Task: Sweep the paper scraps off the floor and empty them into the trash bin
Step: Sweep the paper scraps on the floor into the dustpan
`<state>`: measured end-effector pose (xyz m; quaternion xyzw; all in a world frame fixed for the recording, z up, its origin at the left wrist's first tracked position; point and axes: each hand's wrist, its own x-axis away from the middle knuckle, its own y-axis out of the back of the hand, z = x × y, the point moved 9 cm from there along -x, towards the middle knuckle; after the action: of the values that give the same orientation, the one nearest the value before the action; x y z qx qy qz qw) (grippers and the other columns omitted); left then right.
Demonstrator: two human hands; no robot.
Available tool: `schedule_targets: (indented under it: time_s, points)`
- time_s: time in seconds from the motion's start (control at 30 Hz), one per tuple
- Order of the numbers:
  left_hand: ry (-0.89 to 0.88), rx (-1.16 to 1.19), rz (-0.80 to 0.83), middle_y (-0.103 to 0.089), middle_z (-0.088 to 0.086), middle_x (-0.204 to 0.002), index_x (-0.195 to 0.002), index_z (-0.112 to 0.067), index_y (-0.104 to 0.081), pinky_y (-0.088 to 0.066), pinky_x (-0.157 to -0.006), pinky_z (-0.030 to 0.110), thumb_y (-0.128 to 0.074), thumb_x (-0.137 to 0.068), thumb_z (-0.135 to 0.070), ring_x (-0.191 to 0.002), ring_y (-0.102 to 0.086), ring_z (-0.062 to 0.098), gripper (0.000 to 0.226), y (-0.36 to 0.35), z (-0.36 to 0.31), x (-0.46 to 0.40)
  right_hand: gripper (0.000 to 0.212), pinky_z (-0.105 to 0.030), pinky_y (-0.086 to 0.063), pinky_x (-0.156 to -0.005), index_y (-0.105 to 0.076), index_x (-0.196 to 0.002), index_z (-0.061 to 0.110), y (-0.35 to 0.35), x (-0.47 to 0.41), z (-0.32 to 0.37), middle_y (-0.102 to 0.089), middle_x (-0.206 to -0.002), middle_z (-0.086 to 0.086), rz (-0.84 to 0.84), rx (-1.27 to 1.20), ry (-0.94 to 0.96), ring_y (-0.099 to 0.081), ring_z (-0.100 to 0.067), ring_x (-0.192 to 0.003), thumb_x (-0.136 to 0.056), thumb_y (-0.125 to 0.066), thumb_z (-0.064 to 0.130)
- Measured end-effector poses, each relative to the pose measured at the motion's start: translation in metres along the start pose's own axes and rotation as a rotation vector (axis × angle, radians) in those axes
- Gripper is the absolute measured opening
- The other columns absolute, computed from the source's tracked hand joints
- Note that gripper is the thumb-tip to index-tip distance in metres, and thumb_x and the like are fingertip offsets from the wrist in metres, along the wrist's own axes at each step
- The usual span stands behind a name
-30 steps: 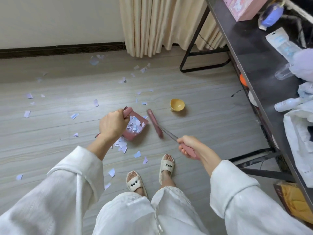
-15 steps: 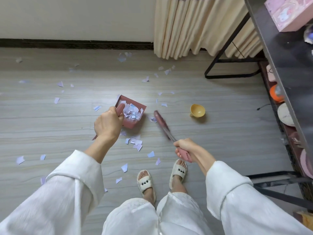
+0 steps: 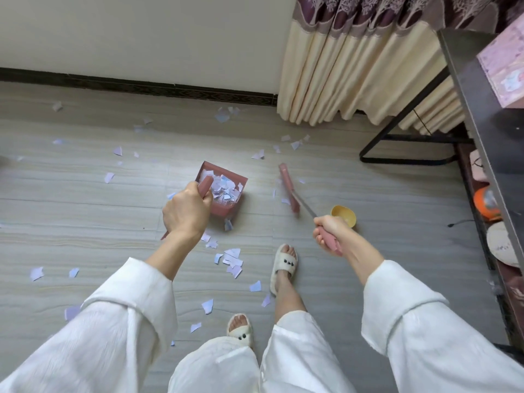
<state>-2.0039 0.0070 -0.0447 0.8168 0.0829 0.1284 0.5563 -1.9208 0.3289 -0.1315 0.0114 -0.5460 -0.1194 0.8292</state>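
Gripping dustpan [image 3: 224,191] handle with left hand [image 3: 185,211], broom [image 3: 289,190] handle with right hand [image 3: 329,229]; hands apart. Loose paper scraps [image 3: 232,260] lying near the feet, nearer the left hand; broom head's long axis running near to far, right of dustpan.

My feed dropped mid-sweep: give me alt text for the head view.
Left hand holds a pink dustpan full of paper scraps; right hand holds a broom beside it. More scraps litter the floor, and a yellow bowl lies near the right hand.
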Motion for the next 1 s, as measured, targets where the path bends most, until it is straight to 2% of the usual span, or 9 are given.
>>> schedule_targets:
  time_s: [0.1,0.23,0.33,0.4,0.5,0.6,0.77,0.93,1.0]
  points:
    - [0.029,0.016,-0.015,-0.064,0.022,-0.075,-0.085,-0.006,-0.056,-0.033,-0.06,0.034,-0.047,-0.091,-0.035,-0.072,-0.058,0.04,0.03,-0.01,-0.016,-0.026,0.022,-0.007,-0.03,-0.028,-0.044,-0.074,0.007,0.024,-0.031,0.044,-0.045,-0.051,-0.007,-0.071,0.003,0.053,-0.038,-0.006,-0.019,-0.096,-0.042,0.006]
    - [0.108,0.021,-0.005,-0.064,0.022,-0.074,-0.084,-0.007,-0.056,-0.033,-0.06,0.033,-0.048,-0.09,-0.035,-0.07,-0.056,0.038,0.03,-0.029,-0.044,-0.068,0.018,-0.009,-0.033,-0.029,-0.043,-0.077,0.005,0.04,-0.077,0.091,-0.042,-0.061,-0.01,-0.099,0.005,0.043,-0.039,-0.007,-0.018,-0.095,-0.04,0.001]
    - [0.162,0.04,-0.005,-0.064,0.021,-0.076,-0.085,-0.008,-0.057,-0.033,-0.06,0.033,-0.048,-0.09,-0.036,-0.069,-0.056,0.037,0.029,-0.039,-0.076,-0.104,0.009,-0.01,-0.035,-0.029,-0.045,-0.088,0.005,0.019,-0.093,0.124,-0.043,-0.062,-0.01,-0.011,0.044,-0.017,-0.039,-0.008,-0.019,-0.094,-0.041,0.0]
    - [0.189,0.046,-0.007,-0.064,0.022,-0.076,-0.085,-0.008,-0.057,-0.032,-0.059,0.032,-0.048,-0.09,-0.035,-0.069,-0.056,0.037,0.029,-0.042,-0.093,-0.121,0.016,-0.009,-0.033,-0.028,-0.046,-0.081,0.007,0.004,-0.091,0.142,-0.044,-0.057,-0.007,0.074,0.073,-0.083,-0.038,-0.007,-0.019,-0.096,-0.042,0.004]
    - [0.239,0.056,-0.003,-0.064,0.023,-0.076,-0.086,-0.007,-0.057,-0.032,-0.06,0.033,-0.049,-0.089,-0.035,-0.073,-0.059,0.04,0.029,-0.044,-0.11,-0.14,0.03,-0.008,-0.027,-0.024,-0.042,-0.068,0.013,0.0,-0.086,0.179,-0.042,-0.037,0.003,0.216,0.073,-0.197,-0.036,-0.004,-0.02,-0.098,-0.038,0.015]
    - [0.237,0.05,0.015,-0.064,0.023,-0.077,-0.087,-0.007,-0.057,-0.033,-0.06,0.034,-0.048,-0.09,-0.036,-0.074,-0.059,0.041,0.03,-0.046,-0.121,-0.154,0.033,-0.009,-0.026,-0.022,-0.039,-0.067,0.013,0.013,-0.085,0.213,-0.041,-0.038,0.005,0.266,0.031,-0.237,-0.037,-0.003,-0.022,-0.1,-0.035,0.019]
    - [0.243,0.03,0.018,-0.064,0.024,-0.081,-0.089,-0.006,-0.057,-0.034,-0.063,0.035,-0.046,-0.091,-0.036,-0.078,-0.059,0.042,0.031,-0.046,-0.129,-0.177,0.025,-0.007,-0.027,-0.025,-0.043,-0.073,0.012,0.031,-0.101,0.253,-0.04,-0.06,0.0,0.14,0.109,-0.1,-0.037,-0.003,-0.021,-0.098,-0.042,0.014]
    - [0.241,0.007,0.016,-0.064,0.026,-0.081,-0.09,-0.005,-0.055,-0.032,-0.062,0.035,-0.047,-0.092,-0.034,-0.078,-0.058,0.043,0.03,-0.052,-0.133,-0.183,0.019,-0.007,-0.028,-0.028,-0.045,-0.077,0.007,0.046,-0.137,0.296,-0.043,-0.061,-0.007,-0.027,0.195,0.079,-0.038,-0.006,-0.02,-0.096,-0.043,0.006]
    - [0.249,0.003,0.008,-0.063,0.026,-0.08,-0.089,-0.005,-0.055,-0.032,-0.062,0.035,-0.048,-0.091,-0.033,-0.077,-0.058,0.043,0.029,-0.054,-0.129,-0.184,0.009,-0.008,-0.029,-0.028,-0.048,-0.09,0.003,0.05,-0.154,0.306,-0.043,-0.062,-0.008,-0.064,0.224,0.111,-0.042,-0.01,-0.028,-0.096,-0.042,0.005]
